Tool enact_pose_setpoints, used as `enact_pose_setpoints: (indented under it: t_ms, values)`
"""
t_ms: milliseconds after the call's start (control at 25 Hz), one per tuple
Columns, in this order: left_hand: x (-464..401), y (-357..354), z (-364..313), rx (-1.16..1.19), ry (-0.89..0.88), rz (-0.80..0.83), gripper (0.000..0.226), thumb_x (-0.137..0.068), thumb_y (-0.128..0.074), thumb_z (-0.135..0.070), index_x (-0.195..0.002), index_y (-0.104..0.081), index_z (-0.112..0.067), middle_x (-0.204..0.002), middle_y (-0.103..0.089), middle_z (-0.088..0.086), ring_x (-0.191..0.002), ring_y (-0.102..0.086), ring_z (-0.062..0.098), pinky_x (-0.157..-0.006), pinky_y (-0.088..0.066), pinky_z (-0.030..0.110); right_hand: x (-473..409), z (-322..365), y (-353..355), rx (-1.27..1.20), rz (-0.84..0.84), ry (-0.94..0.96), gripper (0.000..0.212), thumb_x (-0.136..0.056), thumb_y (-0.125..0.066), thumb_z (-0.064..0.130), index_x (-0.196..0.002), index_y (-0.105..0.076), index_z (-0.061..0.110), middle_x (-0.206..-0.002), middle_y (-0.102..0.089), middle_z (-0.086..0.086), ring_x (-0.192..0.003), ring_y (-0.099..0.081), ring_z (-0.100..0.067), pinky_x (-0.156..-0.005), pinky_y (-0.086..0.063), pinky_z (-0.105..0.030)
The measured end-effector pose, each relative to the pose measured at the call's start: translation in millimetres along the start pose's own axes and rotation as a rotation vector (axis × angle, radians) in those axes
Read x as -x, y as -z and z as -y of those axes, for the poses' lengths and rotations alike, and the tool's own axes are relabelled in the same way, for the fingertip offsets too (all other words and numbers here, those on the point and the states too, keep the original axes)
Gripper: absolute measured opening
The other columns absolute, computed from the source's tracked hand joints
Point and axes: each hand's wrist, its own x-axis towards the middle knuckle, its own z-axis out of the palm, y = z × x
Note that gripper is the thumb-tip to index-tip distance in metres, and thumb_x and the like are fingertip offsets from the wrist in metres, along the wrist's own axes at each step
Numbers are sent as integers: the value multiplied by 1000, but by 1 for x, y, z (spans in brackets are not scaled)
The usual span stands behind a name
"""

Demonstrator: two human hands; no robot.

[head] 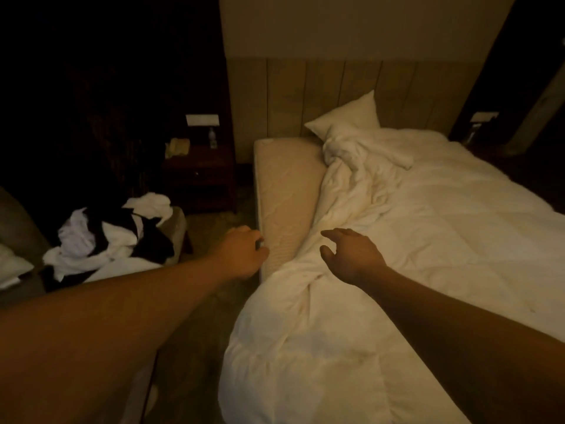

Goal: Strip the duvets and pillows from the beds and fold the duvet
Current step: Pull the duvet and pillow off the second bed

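A white duvet (412, 240) lies rumpled over the bed, hanging off the near left edge toward the floor. A bare strip of beige mattress (287, 185) shows along the bed's left side. One white pillow (345, 117) leans against the wooden headboard. My left hand (241, 252) hovers at the mattress's left edge with fingers curled, holding nothing that I can see. My right hand (351, 255) is spread open just above the bunched duvet edge, apart from the fabric.
A heap of white and black linen (113, 240) sits on a second bed at the left. A dark nightstand (198, 175) with a phone and a bottle stands between the beds. The room is dim; a narrow floor gap (214, 228) separates the beds.
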Motion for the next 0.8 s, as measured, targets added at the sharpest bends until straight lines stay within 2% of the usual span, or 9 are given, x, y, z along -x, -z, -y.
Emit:
enact_pose_setpoints:
  t_ms: [160, 440, 560, 640, 800]
  values:
    - [-28, 40, 19, 19, -44, -77, 43, -95, -47, -47, -130, -56, -23, -132, -51, 2, -122, -47, 21, -104, -43, 41, -36, 33, 22, 50, -77, 13, 50, -94, -44, 49, -141, -46, 32, -145, -49, 1, -133, -43, -19, -109, -35, -43]
    - [-93, 107, 118, 6, -128, -20, 52, -94, -44, -54, -139, -47, -28, -141, -44, -1, -132, -37, 23, -107, -39, 45, -123, 132, 16, 76, -95, -64, 53, -92, -42, 53, -141, -43, 33, -146, -47, 0, -134, -42, -20, -110, -35, -45]
    - [-118, 140, 167, 7, -137, -24, 50, -94, -44, -55, -133, -52, -25, -137, -47, 0, -129, -39, 23, -105, -40, 44, -162, 176, 12, 94, -98, -93, 54, -92, -42, 52, -143, -41, 33, -148, -45, -1, -135, -41, -21, -111, -34, -46]
    - [-137, 157, 190, 17, -138, -43, 48, -94, -44, -55, -129, -53, -23, -135, -48, 1, -126, -41, 22, -103, -42, 43, -186, 198, 10, 120, -97, -73, 54, -92, -43, 52, -143, -40, 33, -148, -44, -2, -136, -40, -22, -111, -34, -45]
    - [-183, 169, 218, 10, -145, -50, 52, -93, -44, -57, -134, -49, -25, -139, -46, 0, -129, -40, 23, -104, -41, 45, -239, 218, 11, 155, -88, -75, 54, -94, -43, 51, -145, -37, 34, -150, -41, -2, -137, -38, -22, -112, -32, -46]
